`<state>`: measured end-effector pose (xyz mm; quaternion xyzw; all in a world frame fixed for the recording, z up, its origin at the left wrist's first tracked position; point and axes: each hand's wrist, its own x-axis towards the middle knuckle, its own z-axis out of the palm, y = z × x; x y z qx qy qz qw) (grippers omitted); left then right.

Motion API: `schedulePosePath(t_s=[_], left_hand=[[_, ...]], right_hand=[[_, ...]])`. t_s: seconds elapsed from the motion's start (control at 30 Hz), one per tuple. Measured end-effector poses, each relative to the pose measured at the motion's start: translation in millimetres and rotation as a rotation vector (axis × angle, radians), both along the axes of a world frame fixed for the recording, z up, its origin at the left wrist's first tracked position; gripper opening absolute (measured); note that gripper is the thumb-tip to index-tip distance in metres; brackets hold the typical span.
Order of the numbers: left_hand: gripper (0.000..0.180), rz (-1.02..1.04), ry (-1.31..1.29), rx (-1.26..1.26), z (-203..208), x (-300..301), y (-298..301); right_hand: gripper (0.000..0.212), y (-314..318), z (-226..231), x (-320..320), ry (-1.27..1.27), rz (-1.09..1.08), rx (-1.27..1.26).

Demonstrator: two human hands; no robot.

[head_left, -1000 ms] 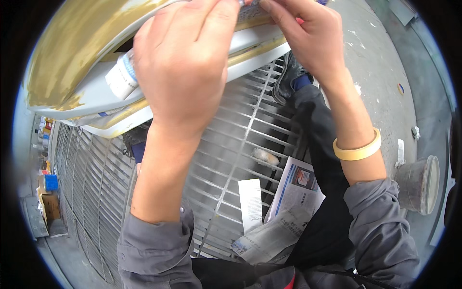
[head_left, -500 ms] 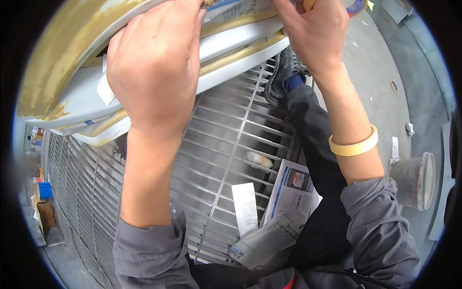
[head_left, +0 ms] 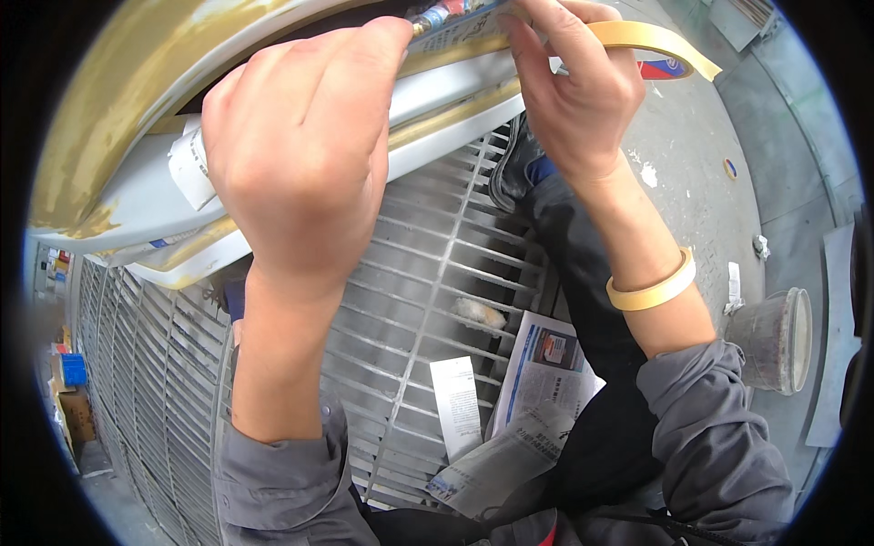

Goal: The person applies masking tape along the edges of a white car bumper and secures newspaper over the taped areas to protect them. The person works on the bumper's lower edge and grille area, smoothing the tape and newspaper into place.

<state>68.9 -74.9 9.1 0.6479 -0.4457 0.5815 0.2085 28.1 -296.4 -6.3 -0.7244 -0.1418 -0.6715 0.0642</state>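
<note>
A white vehicle body panel with yellowish putty patches [head_left: 100,136] fills the upper left. Printed newspaper [head_left: 460,35] lines the gap between its edges. My left hand [head_left: 296,150] is closed at the end of that newspaper, knuckles up, its fingertips mostly hidden; a bit of paper shows at the thumb. My right hand [head_left: 583,96] holds a roll of yellow masking tape [head_left: 642,35], with a loose tape end sticking out to the right. Its thumb and fingers also pinch near the newspaper's right end. Another masking tape roll [head_left: 657,289] sits around my right wrist.
Below me spreads a metal floor grating [head_left: 391,300], with folded newspaper [head_left: 546,364] and a paper strip [head_left: 455,409] on it. My right leg [head_left: 592,264] stretches across. At right stand a clear plastic bucket [head_left: 774,341] and a small tape ring [head_left: 730,168]. White paper [head_left: 189,168] hangs by the panel.
My left hand has shifted slightly right and down. My right hand has moved a little left and down, and the tape roll shows more fully. The view has shifted slightly.
</note>
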Motion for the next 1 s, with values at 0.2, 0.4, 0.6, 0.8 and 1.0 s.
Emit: schedulePosePath(t_s=[0.2,0.4,0.6,0.8,1.0], left_hand=[[0.024,-0.023,-0.006,0.005,-0.1,-0.3,-0.9],[0.026,-0.048,-0.016,0.043,-0.8,-5.3,1.0],[0.028,-0.065,-0.017,0.073,-4.3,-6.5,2.6],[0.025,-0.048,-0.006,0.027,-1.9,-2.0,1.3],[0.020,0.074,0.056,-0.047,2.2,-5.9,-4.0]], right_hand=[[0.029,11.7,-7.1,-2.6,0.063,-0.008,0.135],[0.025,14.0,-9.0,-2.6,0.105,0.012,0.207],[0.019,5.0,-5.0,-3.0,0.094,0.077,0.181],[0.017,5.5,2.0,-3.5,0.103,0.057,0.177],[0.018,0.9,0.6,6.6,-0.012,-0.016,0.088]])
